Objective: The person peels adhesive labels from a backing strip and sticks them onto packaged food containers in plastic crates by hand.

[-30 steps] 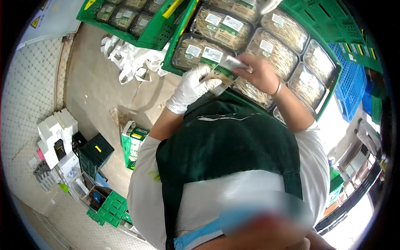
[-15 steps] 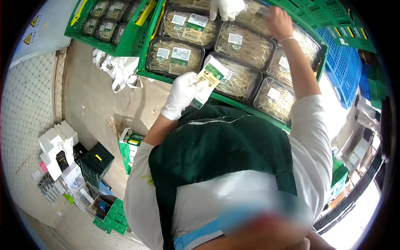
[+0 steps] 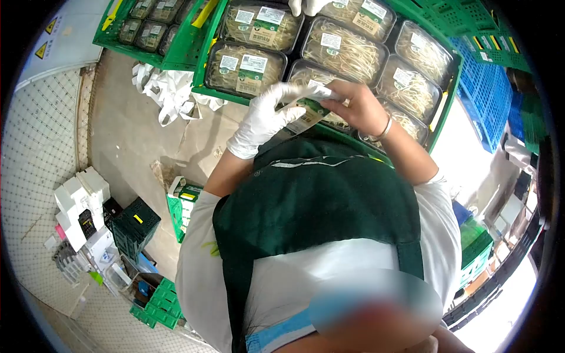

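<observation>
My left hand [image 3: 265, 117], in a white glove, is closed on a stack of green and white labels [image 3: 307, 113] just above the near edge of a green crate [image 3: 231, 99]. Bare, with a band at the wrist, my right hand [image 3: 359, 107] pinches the top of the stack; whether one label is peeled away is blurred. Black trays of bean sprouts [image 3: 347, 53] under clear film lie in rows in the crate. A tray at the left [image 3: 244, 69] bears a white sticker and a green label. Other trays to the right carry only a white sticker.
White-gloved fingers of a co-worker [image 3: 307, 6] touch the crate's far area. Another green crate [image 3: 182, 59] with smaller trays stands at the upper left. White straps [image 3: 168, 94] lie on the floor. Blue crates [image 3: 485, 100] stand at the right, dark crates [image 3: 135, 226] at the lower left.
My right hand has come back from the far trays to the labels in my left hand. An upper middle tray now shows a green label. The co-worker's glove has shifted up, mostly out of view.
</observation>
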{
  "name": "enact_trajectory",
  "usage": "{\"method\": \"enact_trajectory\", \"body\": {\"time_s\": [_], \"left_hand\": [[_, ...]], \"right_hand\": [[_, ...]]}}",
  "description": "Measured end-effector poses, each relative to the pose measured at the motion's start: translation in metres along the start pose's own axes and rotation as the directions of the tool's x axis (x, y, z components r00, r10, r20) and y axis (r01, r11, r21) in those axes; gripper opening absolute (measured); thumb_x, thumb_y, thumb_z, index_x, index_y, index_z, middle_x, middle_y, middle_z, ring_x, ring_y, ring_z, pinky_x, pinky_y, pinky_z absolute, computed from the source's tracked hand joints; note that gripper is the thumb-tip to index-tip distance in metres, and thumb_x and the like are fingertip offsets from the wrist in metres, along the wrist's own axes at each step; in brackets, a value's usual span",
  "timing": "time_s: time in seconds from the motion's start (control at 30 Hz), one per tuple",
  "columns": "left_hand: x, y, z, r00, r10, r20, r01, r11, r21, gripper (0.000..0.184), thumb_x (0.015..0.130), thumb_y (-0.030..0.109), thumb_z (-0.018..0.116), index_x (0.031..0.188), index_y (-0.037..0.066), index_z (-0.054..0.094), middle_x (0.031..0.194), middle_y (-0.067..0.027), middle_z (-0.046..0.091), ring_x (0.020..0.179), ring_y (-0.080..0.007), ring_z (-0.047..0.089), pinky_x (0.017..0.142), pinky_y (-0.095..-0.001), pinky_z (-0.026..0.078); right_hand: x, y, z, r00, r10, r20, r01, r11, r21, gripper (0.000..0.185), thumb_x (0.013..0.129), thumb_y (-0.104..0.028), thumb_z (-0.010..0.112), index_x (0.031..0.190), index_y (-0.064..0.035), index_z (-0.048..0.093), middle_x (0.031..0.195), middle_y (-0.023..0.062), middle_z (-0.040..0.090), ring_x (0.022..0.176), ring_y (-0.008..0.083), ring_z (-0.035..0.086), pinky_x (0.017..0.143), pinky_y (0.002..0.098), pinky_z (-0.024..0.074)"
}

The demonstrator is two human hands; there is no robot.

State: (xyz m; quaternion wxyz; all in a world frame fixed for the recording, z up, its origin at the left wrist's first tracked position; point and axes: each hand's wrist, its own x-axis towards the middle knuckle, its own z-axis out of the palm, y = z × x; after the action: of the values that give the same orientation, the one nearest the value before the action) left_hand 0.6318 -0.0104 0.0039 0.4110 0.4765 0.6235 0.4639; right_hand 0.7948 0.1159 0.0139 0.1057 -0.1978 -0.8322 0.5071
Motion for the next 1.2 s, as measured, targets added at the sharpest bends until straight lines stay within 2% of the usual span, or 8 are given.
{"method": "enact_trajectory", "body": {"time_s": [0.27,0.43,0.5,0.6,0.87,1.07,1.17,1.2], "left_hand": [[-0.010,0.010,0.013,0.966,-0.237,0.099,0.253,0.944,-0.211,0.017,0.074,0.011,0.063,0.082,-0.001,0.053,0.072,-0.0020,0.056,0.065,-0.0042,0.048,0.059,-0.0194,0.042],[-0.030,-0.017,-0.022,0.952,-0.253,0.172,0.305,0.828,-0.470,0.015,0.075,0.005,0.058,0.090,-0.001,0.055,0.077,-0.0015,0.056,0.067,-0.0070,0.051,0.060,-0.0198,0.043],[-0.035,-0.017,-0.025,0.987,-0.073,0.145,0.095,0.984,-0.153,0.020,0.076,0.002,0.055,0.095,-0.001,0.054,0.084,-0.0026,0.056,0.072,-0.0078,0.051,0.066,-0.0208,0.043],[-0.041,-0.012,-0.026,0.960,-0.252,0.123,0.280,0.854,-0.438,0.019,0.076,0.002,0.056,0.095,-0.001,0.055,0.090,-0.0037,0.056,0.076,-0.0087,0.051,0.070,-0.0216,0.042],[-0.043,-0.025,-0.036,0.921,-0.348,0.173,0.388,0.804,-0.450,0.013,0.077,0.001,0.054,0.090,0.000,0.056,0.088,-0.0038,0.058,0.080,-0.0074,0.051,0.073,-0.0220,0.041],[-0.032,-0.019,-0.032,0.967,-0.229,0.108,0.248,0.764,-0.596,0.044,0.072,-0.010,0.048,0.114,0.001,0.043,0.108,-0.0077,0.051,0.102,-0.0134,0.047,0.090,-0.0264,0.035],[-0.024,-0.015,-0.028,0.930,-0.339,0.140,0.358,0.757,-0.546,0.017,0.077,-0.001,0.053,0.093,0.001,0.056,0.091,-0.0051,0.058,0.084,-0.0092,0.052,0.077,-0.0219,0.041],[-0.022,-0.015,-0.024,0.940,-0.319,0.117,0.336,0.821,-0.462,0.010,0.078,0.003,0.055,0.087,0.001,0.057,0.084,-0.0039,0.058,0.078,-0.0081,0.052,0.072,-0.0211,0.041]], "right_hand": [[0.004,0.035,-0.060,0.822,-0.011,-0.569,-0.250,0.891,-0.378,0.017,0.072,-0.023,0.064,0.077,-0.0074,0.059,0.072,0.0083,0.061,0.063,0.0217,0.059,0.055,0.0315,0.0482],[0.033,0.109,-0.039,0.946,-0.062,-0.320,-0.265,0.425,-0.866,0.042,0.075,-0.034,0.057,0.100,-0.0031,0.048,0.091,0.0110,0.056,0.088,0.0263,0.053,0.071,0.0342,0.0426],[0.028,0.118,-0.029,0.933,0.071,-0.352,-0.349,0.407,-0.844,0.052,0.073,-0.042,0.056,0.111,-0.0088,0.044,0.109,0.0103,0.049,0.100,0.0243,0.047,0.078,0.0356,0.0384],[0.021,0.121,-0.022,0.867,-0.247,-0.432,-0.293,0.449,-0.844,0.065,0.071,-0.052,0.053,0.127,-0.0258,0.032,0.132,0.0088,0.027,0.115,0.0282,0.032,0.086,0.0446,0.0309],[0.070,0.150,-0.085,0.865,0.023,-0.501,-0.416,0.592,-0.691,0.054,0.073,-0.047,0.055,0.120,-0.0215,0.041,0.122,0.0094,0.041,0.113,0.0267,0.037,0.090,0.0450,0.0307],[0.081,0.166,-0.103,0.893,0.074,-0.444,-0.447,0.261,-0.855,0.066,0.071,-0.058,0.050,0.128,-0.0319,0.027,0.134,0.0012,0.025,0.124,0.0247,0.020,0.098,0.0445,0.0202],[0.051,0.156,-0.109,0.849,-0.249,-0.465,-0.408,0.250,-0.878,0.040,0.075,-0.036,0.058,0.107,-0.0131,0.051,0.107,0.0083,0.054,0.101,0.0239,0.050,0.082,0.0387,0.0403],[0.043,0.147,-0.102,0.856,-0.178,-0.486,-0.311,0.572,-0.759,0.039,0.074,-0.032,0.061,0.106,-0.0112,0.052,0.103,0.0077,0.056,0.095,0.0240,0.053,0.078,0.0369,0.0426]]}}
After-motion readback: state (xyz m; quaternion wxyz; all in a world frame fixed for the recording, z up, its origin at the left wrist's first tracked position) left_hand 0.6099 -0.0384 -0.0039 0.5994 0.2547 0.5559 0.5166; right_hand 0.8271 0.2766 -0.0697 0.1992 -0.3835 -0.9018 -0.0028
